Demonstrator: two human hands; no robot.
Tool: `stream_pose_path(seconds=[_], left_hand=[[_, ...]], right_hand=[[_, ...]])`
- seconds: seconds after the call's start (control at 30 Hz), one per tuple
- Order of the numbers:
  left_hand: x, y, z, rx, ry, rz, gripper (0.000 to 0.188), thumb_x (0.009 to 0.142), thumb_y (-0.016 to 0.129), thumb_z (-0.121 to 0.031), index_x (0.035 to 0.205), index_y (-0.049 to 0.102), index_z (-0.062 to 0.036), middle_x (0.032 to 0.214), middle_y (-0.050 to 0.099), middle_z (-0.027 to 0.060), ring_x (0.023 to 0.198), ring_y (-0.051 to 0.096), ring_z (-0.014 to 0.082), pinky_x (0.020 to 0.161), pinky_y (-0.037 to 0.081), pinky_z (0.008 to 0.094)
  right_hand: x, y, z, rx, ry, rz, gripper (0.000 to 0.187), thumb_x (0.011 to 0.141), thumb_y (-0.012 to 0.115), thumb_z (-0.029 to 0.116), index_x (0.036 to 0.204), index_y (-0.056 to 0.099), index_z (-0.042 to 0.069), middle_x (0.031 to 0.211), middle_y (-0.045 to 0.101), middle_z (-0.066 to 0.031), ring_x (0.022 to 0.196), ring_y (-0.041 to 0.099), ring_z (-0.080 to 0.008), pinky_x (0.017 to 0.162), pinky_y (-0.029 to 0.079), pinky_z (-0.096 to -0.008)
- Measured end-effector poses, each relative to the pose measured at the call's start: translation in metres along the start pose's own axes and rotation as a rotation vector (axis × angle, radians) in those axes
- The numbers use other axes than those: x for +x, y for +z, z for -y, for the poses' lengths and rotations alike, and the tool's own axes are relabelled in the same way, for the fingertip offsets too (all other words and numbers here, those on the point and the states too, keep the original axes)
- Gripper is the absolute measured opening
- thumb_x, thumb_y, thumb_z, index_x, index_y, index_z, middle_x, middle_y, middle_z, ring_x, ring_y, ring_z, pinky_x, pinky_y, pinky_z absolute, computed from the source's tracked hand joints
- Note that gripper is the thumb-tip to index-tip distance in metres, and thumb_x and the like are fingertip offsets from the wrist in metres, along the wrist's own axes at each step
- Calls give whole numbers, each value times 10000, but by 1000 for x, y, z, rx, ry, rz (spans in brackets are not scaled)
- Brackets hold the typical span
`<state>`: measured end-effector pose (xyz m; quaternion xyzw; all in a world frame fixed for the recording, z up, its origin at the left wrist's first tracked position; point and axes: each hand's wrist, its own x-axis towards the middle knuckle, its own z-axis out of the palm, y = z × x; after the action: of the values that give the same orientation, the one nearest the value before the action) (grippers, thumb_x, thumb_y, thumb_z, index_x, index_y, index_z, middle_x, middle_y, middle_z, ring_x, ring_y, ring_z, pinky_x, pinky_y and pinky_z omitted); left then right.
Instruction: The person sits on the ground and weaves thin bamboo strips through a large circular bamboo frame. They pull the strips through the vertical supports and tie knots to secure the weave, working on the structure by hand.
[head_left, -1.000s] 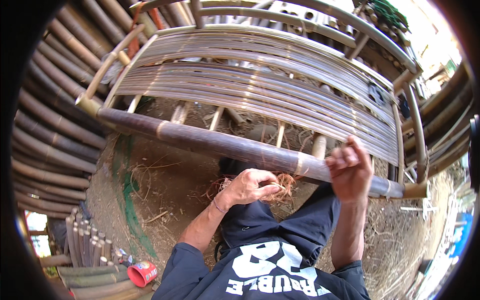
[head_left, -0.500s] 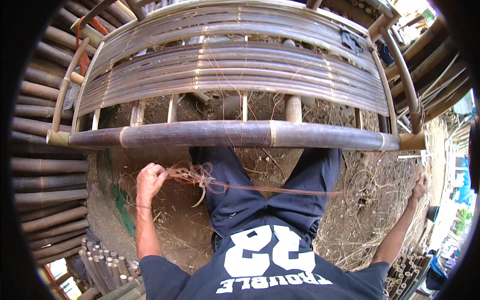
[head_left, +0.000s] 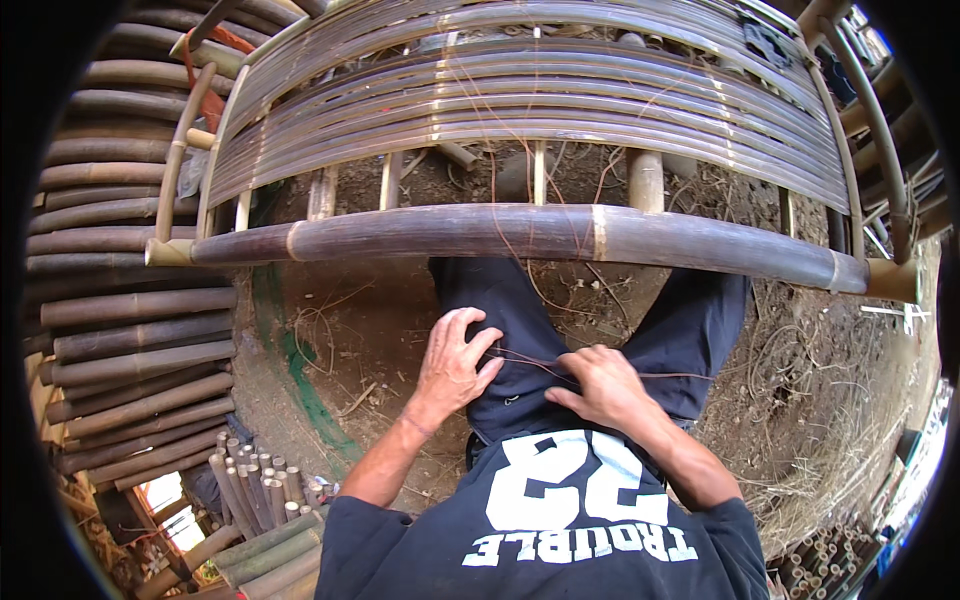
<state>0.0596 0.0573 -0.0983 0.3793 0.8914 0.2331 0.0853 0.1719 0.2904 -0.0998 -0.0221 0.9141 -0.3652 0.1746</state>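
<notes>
Thin reddish-brown strands [head_left: 528, 358], like fine wire or cord, run across my lap between my hands. My left hand [head_left: 450, 368] is over my left thigh, thumb and forefinger apart, with the strands' near ends at the gap between them. My right hand [head_left: 603, 385] is closed over the strands near the middle of my lap, its palm turned down; a length of them trails out to its right. Its grip is partly hidden under the fingers. In front of my knees stands a bamboo bench [head_left: 480, 232] with a slatted seat and a thick dark front pole.
Loose strands [head_left: 492, 190] hang from the bench seat over its front pole. Stacked bamboo poles [head_left: 140, 310] line the left side, with short cut pieces [head_left: 262, 480] below them. Green netting [head_left: 305, 375] and dry fibres [head_left: 840, 470] lie on the dirt floor.
Both hands have come inward from wide apart to my lap. The strands, stretched across before, are now gathered between them. The tangled bundle by my left hand is no longer visible. My view has shifted.
</notes>
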Motion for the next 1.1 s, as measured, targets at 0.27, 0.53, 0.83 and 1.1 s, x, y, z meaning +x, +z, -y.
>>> stream_pose_path(seconds=[0.27, 0.53, 0.83, 1.1], left_hand=[[-12, 3, 41, -58, 125, -175, 146, 774, 750, -171, 807, 657, -63, 850, 558, 57, 891, 570, 265, 851, 462, 412], [-1, -7, 48, -236, 71, -85, 118, 798, 726, -154, 803, 660, -56, 867, 591, 55, 863, 577, 260, 783, 455, 384], [116, -38, -146, -532, 528, -45, 772, 789, 774, -376, 1380, 440, -9, 1400, 458, 206, 1299, 453, 359, 1088, 369, 440], [218, -12, -248, -1048, 581, 216, 136, 930, 636, -131, 957, 723, -29, 764, 606, 6, 643, 511, 71, 566, 417, 216]], right_hand=[[-116, -154, -84, 853, 535, -635, 163, 881, 694, 252, 885, 669, 91, 616, 490, 62, 472, 369, -10, 399, 290, -191], [-391, -248, -337, -180, 770, -906, 341, 962, 573, 281, 1119, 669, -6, 962, 692, -94, 877, 606, -188, 811, 462, -307], [-144, -227, -1, 163, 383, -130, 316, 895, 625, 109, 1201, 600, 34, 810, 650, -59, 747, 638, -138, 645, 503, -290], [-205, -283, -27, 447, 465, -565, 136, 941, 611, 126, 959, 678, 9, 705, 681, -20, 597, 589, -47, 522, 450, -199]])
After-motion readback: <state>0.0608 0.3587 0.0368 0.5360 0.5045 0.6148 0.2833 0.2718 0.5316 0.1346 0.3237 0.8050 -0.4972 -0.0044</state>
